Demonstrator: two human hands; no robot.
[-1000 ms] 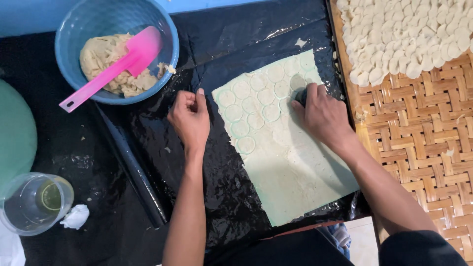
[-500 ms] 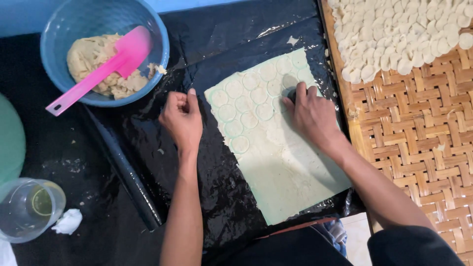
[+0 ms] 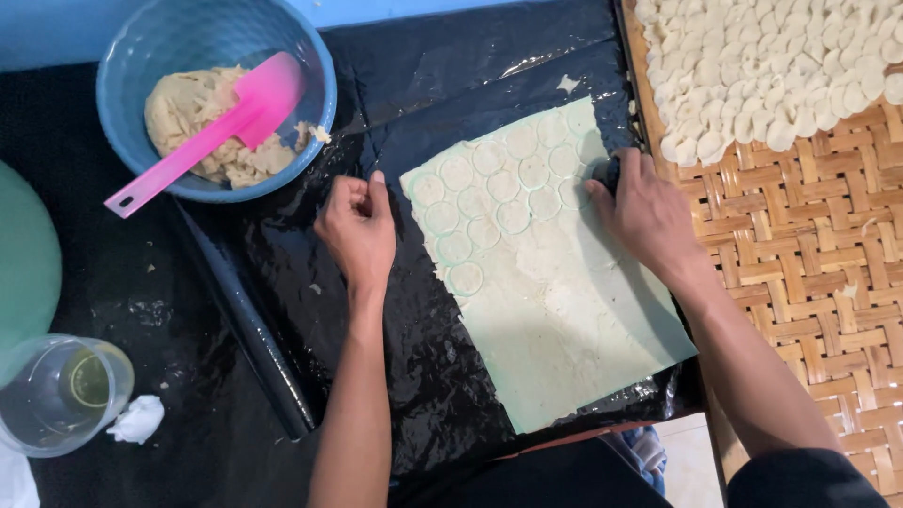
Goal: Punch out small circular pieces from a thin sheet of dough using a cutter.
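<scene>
Resting on the glossy black plastic sheet (image 3: 442, 376) covering the surface, the left hand (image 3: 359, 233) has its fingers curled closed, empty, just beside the pale rolled-out dough sheet (image 3: 564, 320) (scored with circles). The right hand (image 3: 644, 212) grips a small dark round cutter (image 3: 607, 171) pressed on the dough's far edge. Beyond lie a woven bamboo tray (image 3: 809, 245) of cut discs and a blue plastic bowl (image 3: 212, 94) with a pink spatula (image 3: 212, 127).
</scene>
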